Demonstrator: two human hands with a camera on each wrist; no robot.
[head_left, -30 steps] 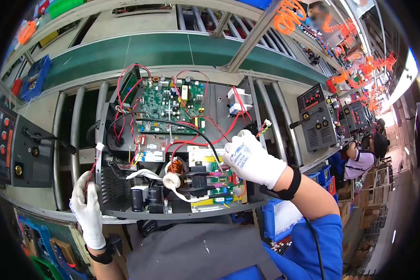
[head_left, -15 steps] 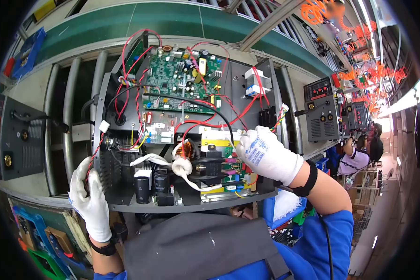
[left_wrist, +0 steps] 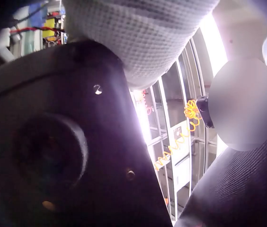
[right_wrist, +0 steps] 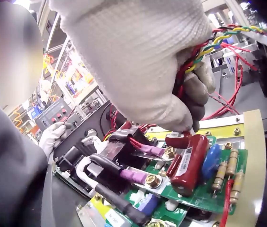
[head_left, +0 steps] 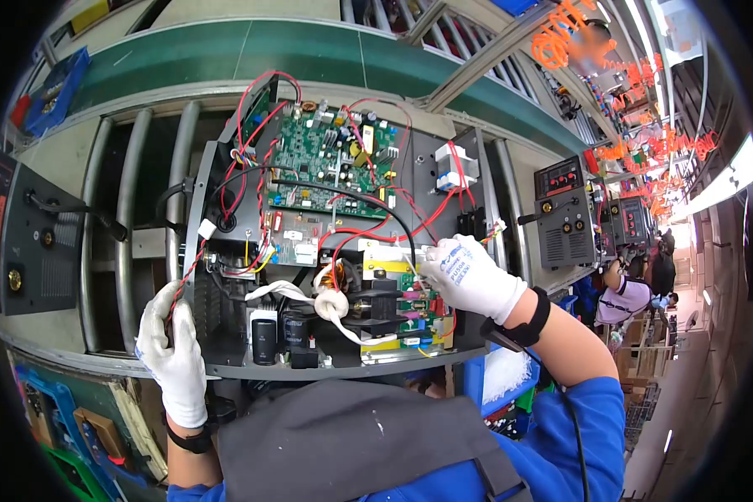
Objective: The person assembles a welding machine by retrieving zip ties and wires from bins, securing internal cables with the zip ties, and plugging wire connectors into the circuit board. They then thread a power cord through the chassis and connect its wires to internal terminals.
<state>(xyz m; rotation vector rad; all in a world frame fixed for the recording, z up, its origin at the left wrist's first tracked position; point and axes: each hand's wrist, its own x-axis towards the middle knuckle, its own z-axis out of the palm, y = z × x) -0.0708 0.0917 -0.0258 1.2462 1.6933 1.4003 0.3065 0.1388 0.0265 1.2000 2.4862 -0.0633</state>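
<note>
An opened metal chassis (head_left: 427, 151) full of electronics lies in front of me. At its left front corner my white-gloved left hand (head_left: 173, 356) pinches a twisted red-and-black wire (head_left: 191, 272). A white plug (head_left: 207, 227) at the wire's upper end stands by the chassis's left wall. My gloved right hand (head_left: 473, 278) is over the right front, gripping a bundle of twisted red, black, yellow and green wires (right_wrist: 190, 68). Its fingertips come down close to a green power board (right_wrist: 204, 196) with dark red capacitors (right_wrist: 190, 165). In the left wrist view, glove fabric and a dark panel (left_wrist: 105, 142) fill most of the picture.
A large green circuit board (head_left: 309, 159) fills the chassis's back. White sleeved cable runs through a white ring (head_left: 330, 304) at the front. Similar machines stand left (head_left: 42, 243) and right (head_left: 565, 226) on the rollers. A blue bin (head_left: 506, 376) sits below the right arm.
The head view has shifted, so the chassis and hands sit differently in the picture. Both hands keep their wires. The left hand's plug has moved slightly inward relative to the chassis wall.
</note>
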